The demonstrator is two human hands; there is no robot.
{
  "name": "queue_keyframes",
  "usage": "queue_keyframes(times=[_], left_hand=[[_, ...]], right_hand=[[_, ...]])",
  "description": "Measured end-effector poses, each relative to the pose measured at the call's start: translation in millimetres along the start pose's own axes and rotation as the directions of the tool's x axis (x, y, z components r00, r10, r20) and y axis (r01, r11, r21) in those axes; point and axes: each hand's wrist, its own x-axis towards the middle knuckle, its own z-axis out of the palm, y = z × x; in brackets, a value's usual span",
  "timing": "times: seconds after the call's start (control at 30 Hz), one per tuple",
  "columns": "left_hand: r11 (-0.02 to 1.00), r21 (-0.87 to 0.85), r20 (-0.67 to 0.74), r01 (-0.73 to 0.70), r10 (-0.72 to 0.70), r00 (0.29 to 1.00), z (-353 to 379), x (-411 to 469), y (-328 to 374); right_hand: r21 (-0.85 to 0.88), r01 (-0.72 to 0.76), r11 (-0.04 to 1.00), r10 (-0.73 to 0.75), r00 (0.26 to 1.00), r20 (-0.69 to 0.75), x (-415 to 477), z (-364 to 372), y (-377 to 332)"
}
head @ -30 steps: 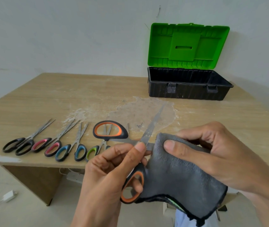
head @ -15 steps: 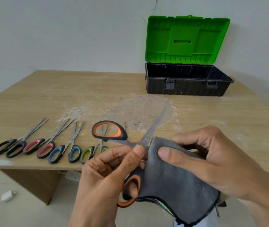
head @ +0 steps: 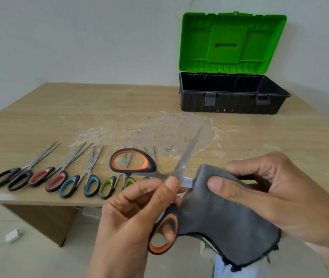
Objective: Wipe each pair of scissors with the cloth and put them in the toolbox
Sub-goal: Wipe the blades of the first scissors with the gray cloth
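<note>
My left hand (head: 131, 223) grips a pair of orange-and-black scissors (head: 187, 151), spread wide open, with a finger through the lower handle loop. One blade points up and away; the other runs right into a grey cloth (head: 225, 223). My right hand (head: 276, 199) pinches that cloth around the blade, thumb on top. The upper handle loop hangs over the table's front edge. An open toolbox (head: 231, 105), black with a raised green lid, stands at the back right of the table.
Several small scissors lie in a row near the wooden table's (head: 79, 117) front left edge: black (head: 11, 177), pink (head: 47, 178), blue (head: 79, 185) and green (head: 115, 184) handles. A white plug and cable (head: 12, 236) lie on the floor at the left.
My right hand has slid the cloth a little outward along the blade, baring a short shiny stretch beside my left fingertips. The view has shifted slightly.
</note>
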Motion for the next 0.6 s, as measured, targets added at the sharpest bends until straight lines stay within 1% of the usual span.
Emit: queue_keyframes(times=[0.1, 0.2, 0.3, 0.37, 0.53, 0.6], left_hand=[[0.997, 0.044, -0.001, -0.067, 0.067, 0.998, 5.0, -2.5, -2.5], [0.994, 0.055, -0.003, -0.093, 0.094, 0.996, 3.4, -3.9, -1.2], [0.995, 0.067, 0.005, -0.069, 0.068, 0.998, -0.5, -5.3, -1.8], [0.997, 0.068, 0.017, -0.032, 0.030, 0.999, -1.8, -5.3, -3.3], [0.998, -0.007, 0.040, 0.058, -0.058, 0.998, -1.5, -4.8, -3.7], [0.997, -0.040, 0.007, 0.059, -0.059, 0.998, -2.8, -4.1, -1.8]], right_hand=[[-0.034, 0.061, 0.998, -0.061, 0.998, 0.019, 3.5, 10.5, -0.6], [-0.022, 0.104, 0.994, -0.104, 0.994, 0.015, 3.7, 16.5, -2.1], [-0.055, 0.113, 0.992, -0.111, 0.993, 0.030, 0.0, 17.7, -4.5], [-0.068, 0.094, 0.993, -0.090, 0.994, 0.060, -0.9, 14.4, -5.5], [-0.082, 0.063, 0.995, -0.055, 0.994, 0.095, -0.6, 0.9, -3.5], [-0.077, 0.034, 0.996, -0.027, 0.996, 0.085, -2.3, -3.2, -1.0]])
